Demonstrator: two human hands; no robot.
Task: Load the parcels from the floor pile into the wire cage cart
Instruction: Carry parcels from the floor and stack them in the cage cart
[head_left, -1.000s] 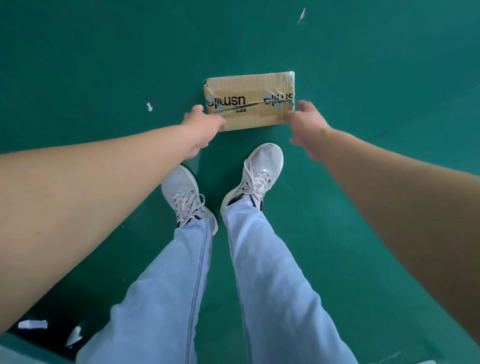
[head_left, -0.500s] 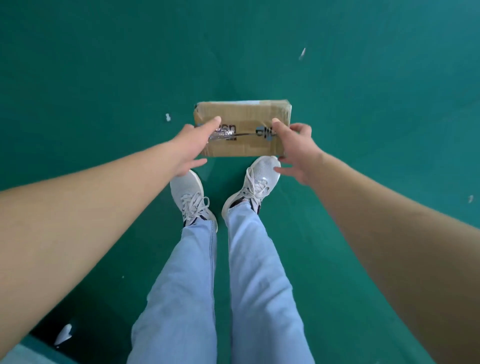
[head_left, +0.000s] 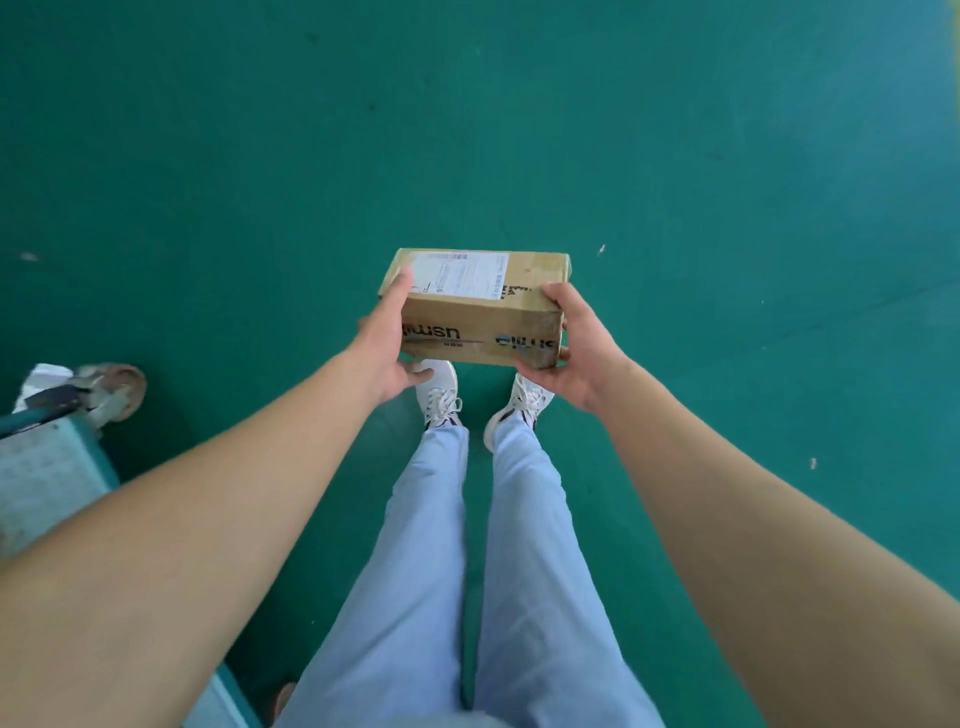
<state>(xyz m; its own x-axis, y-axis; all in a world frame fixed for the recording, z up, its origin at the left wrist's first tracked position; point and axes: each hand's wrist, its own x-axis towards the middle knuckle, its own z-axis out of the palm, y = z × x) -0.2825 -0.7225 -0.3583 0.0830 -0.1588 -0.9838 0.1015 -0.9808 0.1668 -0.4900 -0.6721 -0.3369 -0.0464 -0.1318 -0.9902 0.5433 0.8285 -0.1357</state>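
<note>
A person looking down holds a small brown cardboard parcel (head_left: 480, 306) in the air in front of them, above their white sneakers (head_left: 440, 392) and the green floor (head_left: 675, 156). The left hand (head_left: 387, 345) grips the parcel's left end with the thumb lying along the top edge and fingers curled underneath, while the right hand (head_left: 576, 348) clasps the right end the same way. A white shipping label (head_left: 462, 275) covers the parcel's top face, dark upside-down lettering runs along its near side, and at the far left a teal cart corner (head_left: 47, 467) with a caster wheel (head_left: 117, 389) stands well apart from the parcel.
</note>
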